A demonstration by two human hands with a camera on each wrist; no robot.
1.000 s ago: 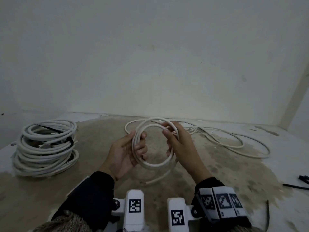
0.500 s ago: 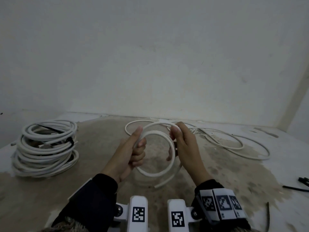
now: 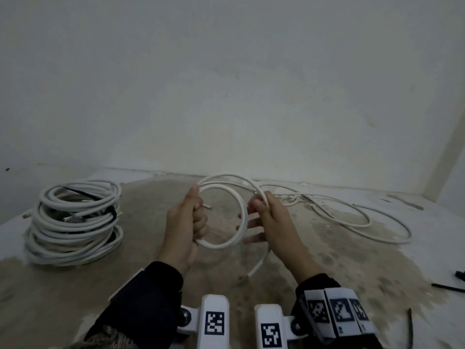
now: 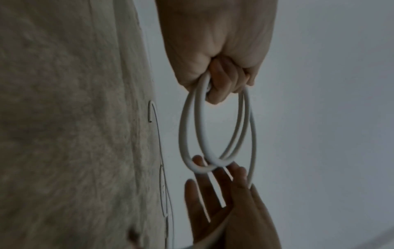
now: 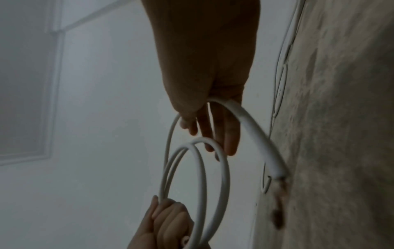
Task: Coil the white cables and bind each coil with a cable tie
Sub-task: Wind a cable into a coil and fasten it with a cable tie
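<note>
A small coil of white cable (image 3: pixel 219 245) hangs upright in front of me between both hands. My left hand (image 3: pixel 186 222) grips its left side in a fist (image 4: pixel 221 79), with two loops (image 4: pixel 185 134) running through it. My right hand (image 3: pixel 273 217) pinches the outer strand (image 3: pixel 260 195) between thumb and forefinger, and its other fingers (image 5: pixel 230 134) are stretched out behind the loops (image 5: pixel 224 176). The cut end (image 3: pixel 256 269) of the cable hangs below the right hand. The rest of the cable (image 3: pixel 357 224) lies in loose curves on the floor to the right.
A stack of coiled white cables (image 3: pixel 75 222) held by black ties sits on the floor at the left. Loose black cable ties (image 3: pixel 448 287) lie at the right edge, and another (image 3: pixel 410 328) lies nearer. A plain wall (image 3: pixel 226 96) stands close behind.
My left hand has closed into a fist on the coil's left side. My right hand has drawn off to the right with the outer strand, and its lower fingers have spread.
</note>
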